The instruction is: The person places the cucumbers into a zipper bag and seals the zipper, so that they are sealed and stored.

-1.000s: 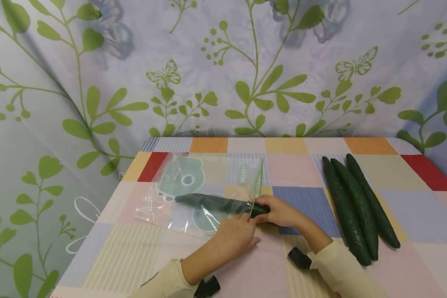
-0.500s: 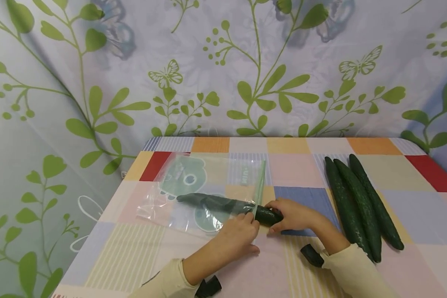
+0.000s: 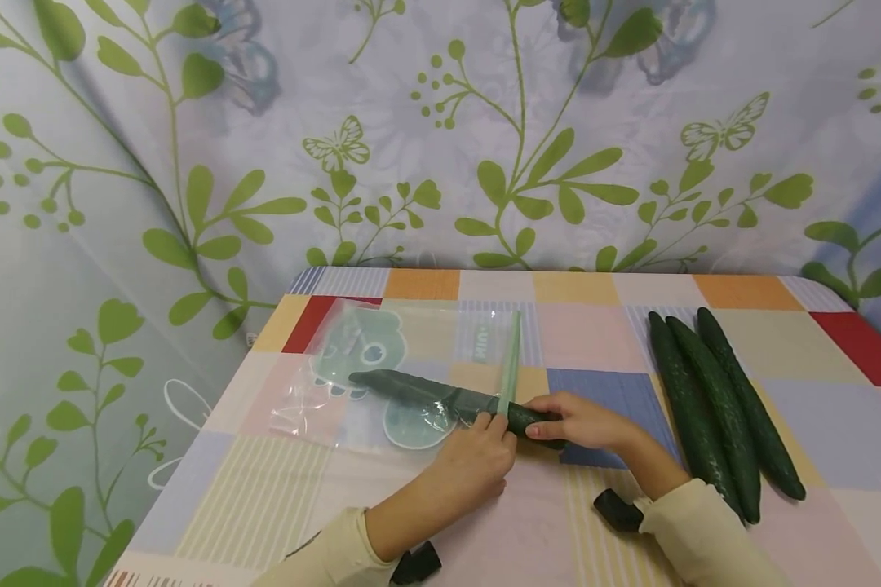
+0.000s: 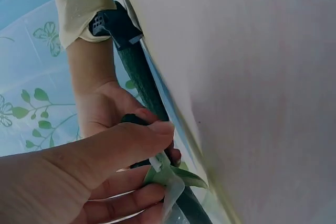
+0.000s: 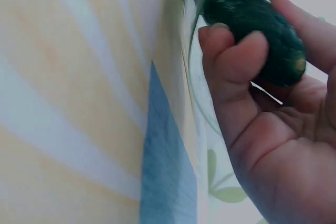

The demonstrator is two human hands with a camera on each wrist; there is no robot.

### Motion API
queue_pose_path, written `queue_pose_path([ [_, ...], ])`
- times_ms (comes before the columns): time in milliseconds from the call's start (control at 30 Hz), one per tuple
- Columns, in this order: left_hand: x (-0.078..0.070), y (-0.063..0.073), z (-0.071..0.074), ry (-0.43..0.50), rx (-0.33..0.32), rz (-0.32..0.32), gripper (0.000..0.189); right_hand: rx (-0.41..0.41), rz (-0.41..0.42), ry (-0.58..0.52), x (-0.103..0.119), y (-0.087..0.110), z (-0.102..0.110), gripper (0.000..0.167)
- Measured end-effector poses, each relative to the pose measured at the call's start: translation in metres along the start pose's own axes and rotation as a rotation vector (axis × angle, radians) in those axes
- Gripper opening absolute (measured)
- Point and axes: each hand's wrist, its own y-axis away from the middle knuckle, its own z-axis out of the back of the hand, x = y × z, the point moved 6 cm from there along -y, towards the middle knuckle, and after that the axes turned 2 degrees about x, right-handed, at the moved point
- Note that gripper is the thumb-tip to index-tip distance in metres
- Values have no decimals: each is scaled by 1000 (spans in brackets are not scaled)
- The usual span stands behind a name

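A dark green cucumber (image 3: 411,388) lies mostly inside a clear zip bag (image 3: 440,334) with a green zip strip and printed cartoon shapes. Its near end sticks out past the bag's mouth. Around that end curl the fingers and thumb of my right hand (image 3: 583,422); the right wrist view shows the cucumber's blunt tip (image 5: 299,64) between them. My left hand (image 3: 477,461) pinches the lower edge of the bag's mouth, right at the zip strip (image 4: 163,174) in the left wrist view.
To the right, three more cucumbers (image 3: 712,408) lie side by side on the checkered tablecloth (image 3: 815,424). Black wrist cameras sit by both sleeves. Behind the table hangs a leaf-patterned curtain (image 3: 382,122); a white cord (image 3: 169,432) shows at the left.
My right hand has drawn back a little to the right, then taken a firmer grip round the cucumber's end. The left hand keeps its pinch on the bag; the zip strip stands straighter.
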Motion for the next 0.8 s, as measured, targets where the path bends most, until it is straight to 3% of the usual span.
queue_pose_path([
  [100, 0, 1, 5, -20, -82, -9, 21, -3, 13, -59, -1, -1, -1, 29],
  [300, -1, 2, 12, -2, -122, -36, 16, -5, 46, -228, -1, -4, -5, 41],
  [533, -6, 1, 12, -29, -159, -67, 10, -10, 46, -396, -5, -8, -10, 18],
  [800, -10, 2, 10, -45, -206, -113, 5, -89, 36, -533, -9, -8, -7, 15],
])
